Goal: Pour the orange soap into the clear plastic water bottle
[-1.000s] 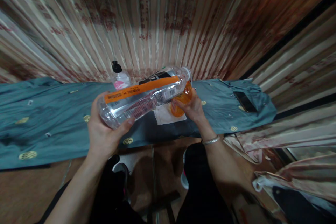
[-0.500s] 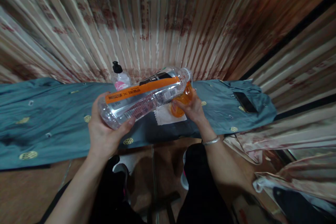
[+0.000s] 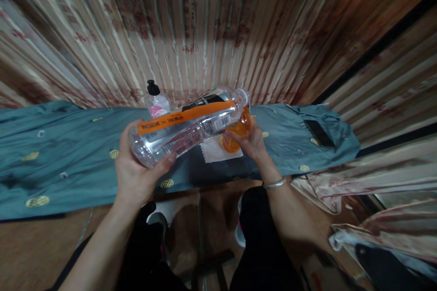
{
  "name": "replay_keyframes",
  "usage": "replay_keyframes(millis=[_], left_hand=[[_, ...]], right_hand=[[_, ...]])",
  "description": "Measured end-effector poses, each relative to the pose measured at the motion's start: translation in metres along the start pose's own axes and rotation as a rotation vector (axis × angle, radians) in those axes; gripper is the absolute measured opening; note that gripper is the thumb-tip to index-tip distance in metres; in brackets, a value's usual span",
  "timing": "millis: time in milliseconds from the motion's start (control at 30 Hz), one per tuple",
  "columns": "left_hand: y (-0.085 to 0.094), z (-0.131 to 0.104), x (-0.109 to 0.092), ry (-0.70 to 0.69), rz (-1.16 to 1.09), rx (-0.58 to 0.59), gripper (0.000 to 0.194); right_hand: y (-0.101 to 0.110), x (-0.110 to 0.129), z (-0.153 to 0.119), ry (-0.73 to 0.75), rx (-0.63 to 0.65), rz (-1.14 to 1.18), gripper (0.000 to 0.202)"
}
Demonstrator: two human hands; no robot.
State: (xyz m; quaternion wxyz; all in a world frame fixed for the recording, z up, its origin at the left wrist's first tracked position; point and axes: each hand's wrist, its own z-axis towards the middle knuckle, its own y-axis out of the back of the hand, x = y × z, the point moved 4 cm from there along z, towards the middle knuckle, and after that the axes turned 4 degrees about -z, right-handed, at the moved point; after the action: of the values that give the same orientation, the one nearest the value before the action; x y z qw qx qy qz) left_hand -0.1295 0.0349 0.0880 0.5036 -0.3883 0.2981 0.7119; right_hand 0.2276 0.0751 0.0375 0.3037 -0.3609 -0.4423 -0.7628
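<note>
Large clear bottle [image 3: 191,125], orange band and silver label, held tilted over the cloth-covered surface, base at the left hand, neck up and to the right. Its neck overlaps the top of an orange bottle [image 3: 237,134]; whether the mouths touch cannot be told. Liquid in the clear bottle: not made out. Left hand [image 3: 136,168] curled round the base, thumb on the near side, other fingers mostly hidden behind. Right hand [image 3: 251,138] closed about the orange bottle, fingertips showing at its near side, the rest out of sight. White paper [image 3: 220,150] beneath the orange bottle, partly covered. Behind the clear bottle, a black-topped pump bottle [image 3: 158,102], lower part hidden. Dark phone-like slab [image 3: 319,132] flat on the teal cloth [image 3: 78,145], right side, its face unreadable. Cloth cut off at the left edge. Pleated curtain [image 3: 205,32] behind, blurred. Dark object at lower right, cropped, unidentifiable.
</note>
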Motion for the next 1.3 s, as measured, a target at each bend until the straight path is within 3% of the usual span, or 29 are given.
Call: replay_keyframes(millis=[1300], left_hand=[[-0.0013, -0.0006, 0.0007, -0.019, 0.018, -0.004, 0.108]], right_hand=[[0.0004, -0.0017, 0.0, -0.001, -0.02, -0.006, 0.096]])
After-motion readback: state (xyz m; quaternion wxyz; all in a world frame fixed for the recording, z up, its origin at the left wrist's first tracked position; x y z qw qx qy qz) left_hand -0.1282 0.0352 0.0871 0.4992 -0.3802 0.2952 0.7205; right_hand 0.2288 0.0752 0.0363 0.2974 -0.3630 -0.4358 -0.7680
